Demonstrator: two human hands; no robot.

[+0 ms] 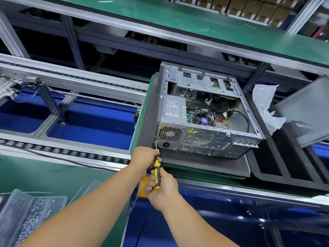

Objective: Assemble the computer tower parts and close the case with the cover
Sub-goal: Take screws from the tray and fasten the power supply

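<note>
An open computer tower (204, 111) lies on its side on a dark pad (204, 166), its rear panel facing me and its inside showing. A yellow-and-black screwdriver (157, 172) points at the rear panel's lower left corner, by the power supply (173, 111). My right hand (162, 188) grips the handle. My left hand (144, 158) pinches the shaft close to the tip. The grey side cover (306, 111) leans tilted to the right of the tower.
A clear tray of small screws (30, 216) sits at the lower left on the green bench. Crumpled white plastic (265, 106) lies between tower and cover. Roller conveyor rails (71, 150) run to the left. A black slotted tray (284, 168) sits at the right.
</note>
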